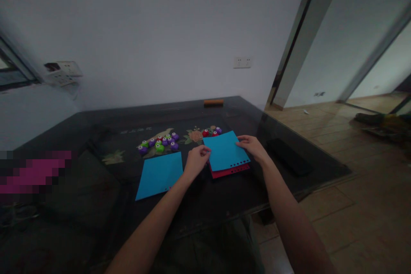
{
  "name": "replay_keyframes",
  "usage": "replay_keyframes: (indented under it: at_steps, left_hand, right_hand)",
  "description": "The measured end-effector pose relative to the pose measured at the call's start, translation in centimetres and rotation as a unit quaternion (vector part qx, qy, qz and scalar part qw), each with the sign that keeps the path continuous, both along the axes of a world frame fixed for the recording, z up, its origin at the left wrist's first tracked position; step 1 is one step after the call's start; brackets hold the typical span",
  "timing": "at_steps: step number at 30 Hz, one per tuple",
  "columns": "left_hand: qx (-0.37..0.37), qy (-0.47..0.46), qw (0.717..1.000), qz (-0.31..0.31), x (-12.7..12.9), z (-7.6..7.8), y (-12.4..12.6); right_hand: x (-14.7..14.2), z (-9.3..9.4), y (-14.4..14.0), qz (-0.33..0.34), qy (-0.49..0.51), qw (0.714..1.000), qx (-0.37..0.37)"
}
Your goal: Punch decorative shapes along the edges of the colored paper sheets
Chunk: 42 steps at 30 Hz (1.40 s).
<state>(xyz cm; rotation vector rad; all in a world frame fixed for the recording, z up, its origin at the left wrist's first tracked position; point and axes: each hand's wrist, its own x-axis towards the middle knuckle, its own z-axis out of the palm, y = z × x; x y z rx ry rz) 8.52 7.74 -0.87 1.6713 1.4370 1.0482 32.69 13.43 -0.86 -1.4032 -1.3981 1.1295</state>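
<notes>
Both hands pinch 1 blue sheet (pixel 225 150): left hand (pixel 195 160) at its left edge, right hand (pixel 253 147) at its right edge, above a red sheet (pixel 229 172).

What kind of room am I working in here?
Likely a room in a home: a dark glass-topped table against a plain wall with a socket, tiled floor, and an open doorway to another room.

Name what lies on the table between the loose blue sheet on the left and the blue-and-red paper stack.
The left hand, pinching the stack's top blue sheet; beside it only bare dark table, in the head view.
</notes>
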Motion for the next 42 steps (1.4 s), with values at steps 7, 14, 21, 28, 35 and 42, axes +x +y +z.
replay_keyframes:
  at_steps: [7, 14, 21, 28, 35, 42]
  left_hand:
    - [0.032, 0.157, 0.987, 0.026, 0.4, -0.8, 0.0]
    - [-0.002, 0.233, 0.971, 0.045, 0.2, -0.9, -0.5]
    - [0.002, 0.258, 0.966, 0.032, 0.6, -0.5, -1.0]
    - [0.009, 0.335, 0.941, 0.033, 0.8, -0.4, -1.5]
    - [0.074, 0.352, 0.932, -0.043, 0.7, -0.6, -2.7]
    - [0.137, 0.312, 0.935, -0.099, 1.2, -1.6, -3.0]
  right_hand:
    - [0.5, -0.5, 0.4, 0.009, -0.104, 0.995, 0.012]
    - [0.3, -1.0, 0.8, 0.005, -0.113, 0.994, 0.003]
    - [0.4, -1.3, 1.1, 0.009, -0.133, 0.991, -0.006]
    - [0.3, -1.5, 1.0, 0.004, -0.163, 0.987, -0.001]
    - [0.4, -2.0, 1.3, -0.002, -0.135, 0.991, -0.009]
    - [0.5, -2.2, 1.4, 0.001, -0.11, 0.994, -0.001]
